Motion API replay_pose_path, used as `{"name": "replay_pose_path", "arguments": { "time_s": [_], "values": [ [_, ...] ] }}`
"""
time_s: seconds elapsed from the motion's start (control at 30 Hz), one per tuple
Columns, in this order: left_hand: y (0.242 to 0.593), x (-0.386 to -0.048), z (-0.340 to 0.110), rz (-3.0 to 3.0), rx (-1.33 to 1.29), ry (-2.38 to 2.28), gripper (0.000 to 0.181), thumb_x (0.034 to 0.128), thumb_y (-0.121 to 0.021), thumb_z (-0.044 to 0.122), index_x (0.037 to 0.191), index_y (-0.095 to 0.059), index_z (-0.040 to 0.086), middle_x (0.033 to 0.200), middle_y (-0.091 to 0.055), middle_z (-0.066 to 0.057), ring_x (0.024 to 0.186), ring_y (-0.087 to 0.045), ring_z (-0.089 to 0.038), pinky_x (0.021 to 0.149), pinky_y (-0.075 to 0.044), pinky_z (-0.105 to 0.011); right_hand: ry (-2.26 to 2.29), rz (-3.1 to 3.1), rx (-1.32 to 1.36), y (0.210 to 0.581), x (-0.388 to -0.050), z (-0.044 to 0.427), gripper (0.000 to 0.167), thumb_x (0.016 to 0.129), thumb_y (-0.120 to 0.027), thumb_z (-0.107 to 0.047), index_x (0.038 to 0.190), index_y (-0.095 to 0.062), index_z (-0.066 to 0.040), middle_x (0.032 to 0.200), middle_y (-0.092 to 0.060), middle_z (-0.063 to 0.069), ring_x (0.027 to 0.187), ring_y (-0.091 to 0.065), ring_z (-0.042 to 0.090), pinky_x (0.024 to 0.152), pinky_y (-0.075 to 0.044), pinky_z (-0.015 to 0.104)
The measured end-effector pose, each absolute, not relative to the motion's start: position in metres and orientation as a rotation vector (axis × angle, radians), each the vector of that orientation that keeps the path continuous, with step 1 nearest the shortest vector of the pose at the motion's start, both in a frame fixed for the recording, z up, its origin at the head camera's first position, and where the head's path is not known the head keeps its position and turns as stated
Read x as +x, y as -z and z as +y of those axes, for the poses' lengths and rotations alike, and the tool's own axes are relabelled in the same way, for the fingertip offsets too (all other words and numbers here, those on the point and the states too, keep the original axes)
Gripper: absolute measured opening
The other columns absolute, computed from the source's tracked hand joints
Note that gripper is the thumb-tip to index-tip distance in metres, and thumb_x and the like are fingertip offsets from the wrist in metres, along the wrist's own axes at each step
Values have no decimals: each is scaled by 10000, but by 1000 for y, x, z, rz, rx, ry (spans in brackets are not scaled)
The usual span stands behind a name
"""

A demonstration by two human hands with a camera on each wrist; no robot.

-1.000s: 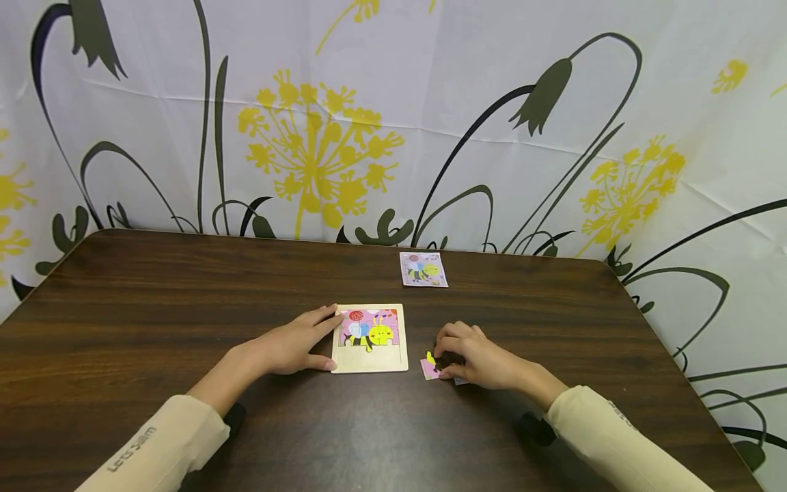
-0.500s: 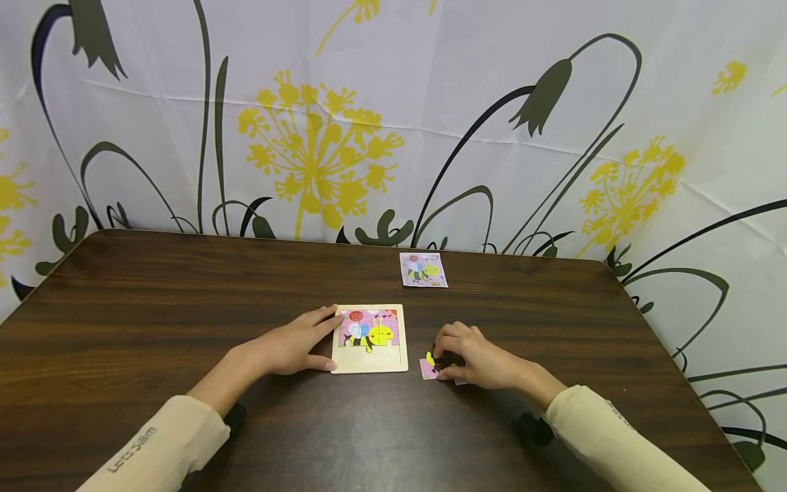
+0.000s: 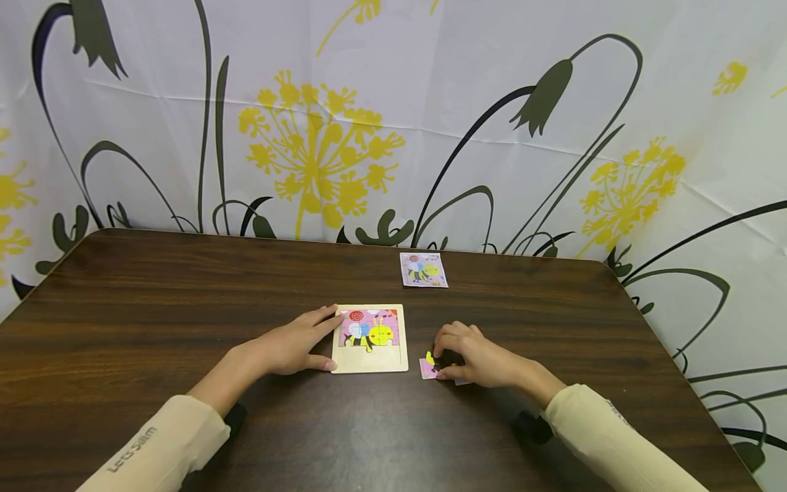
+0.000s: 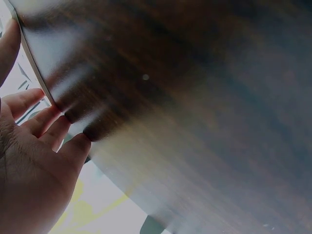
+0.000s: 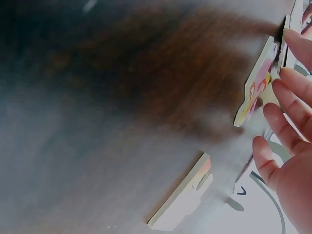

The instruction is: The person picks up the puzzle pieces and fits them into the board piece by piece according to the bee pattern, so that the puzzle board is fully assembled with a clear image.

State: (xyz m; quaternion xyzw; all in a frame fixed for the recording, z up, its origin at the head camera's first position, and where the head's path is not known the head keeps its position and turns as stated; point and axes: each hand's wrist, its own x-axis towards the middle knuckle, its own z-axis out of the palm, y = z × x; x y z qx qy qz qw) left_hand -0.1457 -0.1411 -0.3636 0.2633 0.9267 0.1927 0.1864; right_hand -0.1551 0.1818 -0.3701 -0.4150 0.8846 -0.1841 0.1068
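Observation:
A light wooden puzzle tray (image 3: 387,358) lies flat on the table in the head view. Joined pieces showing a bee on pink fill its upper part; bare wood shows below. My left hand (image 3: 292,343) rests at the tray's left side, its extended fingers on the upper left and the thumb at the lower left corner. To the right of the tray, my right hand (image 3: 473,354) pinches a pink and yellow puzzle piece (image 3: 427,371) at table level. Under that hand other pieces are mostly hidden; the right wrist view shows a pink-yellow piece (image 5: 256,87) and a pale piece (image 5: 183,200).
A small paper card (image 3: 424,270) with the same bee picture lies behind the tray. The dark brown table (image 3: 184,287) has its far edge against a white cloth (image 3: 467,68) printed with yellow flowers and dark stems.

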Motion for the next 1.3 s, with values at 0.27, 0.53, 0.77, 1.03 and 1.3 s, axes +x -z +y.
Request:
{"name": "replay_pose_path", "arguments": {
  "time_s": [0.27,0.53,0.77,1.03,1.3],
  "values": [
    [365,-146,-142,2614,748,-536,798,811,-672,351,1417,-285,5,1473,-172,-224,1330,-171,-400,1015,-239,-534,586,2590,-1210,369,-156,182,198,793,-721,-204,929,-617,-105,994,-549,-39,974,-457,137,797,-335,348],
    [365,-147,-141,2611,748,-530,802,809,-671,363,1419,-286,12,1473,-174,-225,1330,-167,-406,1013,-233,-545,599,2595,-1198,367,-157,181,196,796,-718,-203,933,-620,-104,989,-552,-38,977,-463,138,802,-341,355],
    [364,-146,-141,2608,746,-528,800,813,-665,368,1421,-283,15,1474,-171,-224,1332,-161,-404,1014,-231,-545,638,2612,-1243,364,-158,179,197,792,-722,-202,921,-620,-95,966,-554,-35,965,-474,144,777,-336,345],
    [363,-146,-142,2603,737,-538,802,818,-660,368,1423,-273,11,1477,-159,-224,1334,-152,-404,1014,-228,-547,656,2621,-1265,363,-162,174,207,786,-729,-210,921,-614,-104,946,-554,-49,956,-481,132,775,-336,339],
    [362,-146,-141,2599,745,-534,797,818,-660,365,1421,-277,11,1476,-164,-225,1334,-152,-407,1016,-221,-548,643,2618,-1273,359,-164,160,216,791,-726,-213,933,-618,-92,952,-562,-33,962,-489,141,773,-319,335]
  ]
}}
